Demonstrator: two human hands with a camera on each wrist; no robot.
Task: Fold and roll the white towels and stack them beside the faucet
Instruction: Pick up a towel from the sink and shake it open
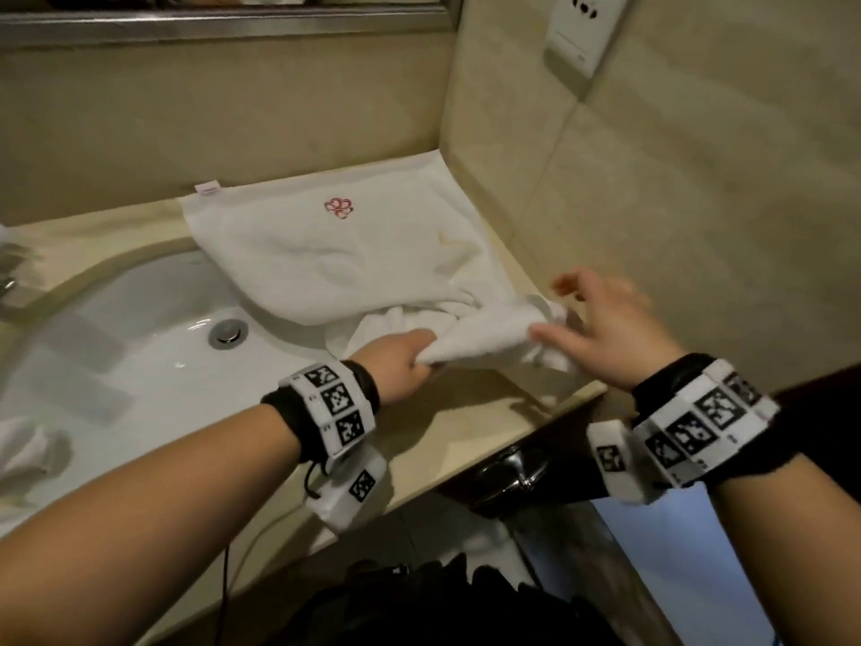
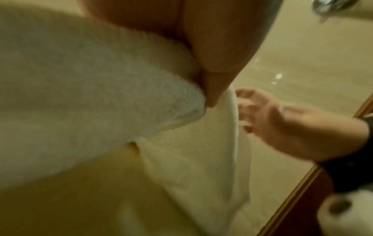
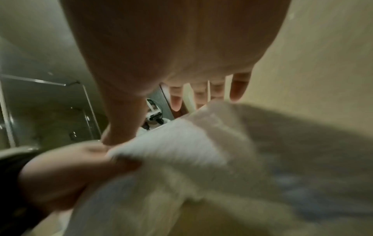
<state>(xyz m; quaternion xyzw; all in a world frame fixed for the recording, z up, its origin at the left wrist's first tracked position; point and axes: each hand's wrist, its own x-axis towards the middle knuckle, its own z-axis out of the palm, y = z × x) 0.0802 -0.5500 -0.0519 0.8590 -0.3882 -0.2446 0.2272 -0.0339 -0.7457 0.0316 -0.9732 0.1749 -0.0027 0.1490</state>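
A crumpled white towel (image 1: 489, 333) lies at the counter's front right corner. My left hand (image 1: 412, 359) grips its near end in a fist; the left wrist view shows the terry cloth (image 2: 80, 95) bunched under my fingers (image 2: 210, 71). My right hand (image 1: 577, 314) hovers at the towel's right end with fingers spread and straight, thumb close to the cloth. Its fingers (image 3: 201, 95) hold nothing, and the towel (image 3: 181, 143) sits just below them. A second white towel (image 1: 335, 254) with a red emblem lies flat behind, overlapping the basin rim.
The white sink basin (image 1: 140, 356) with its drain (image 1: 228, 331) fills the left, with the faucet (image 1: 9, 291) at the far left edge. Another white cloth (image 1: 28, 445) lies at the lower left. Tiled walls close the back and right. The counter edge (image 1: 466, 459) is just below my hands.
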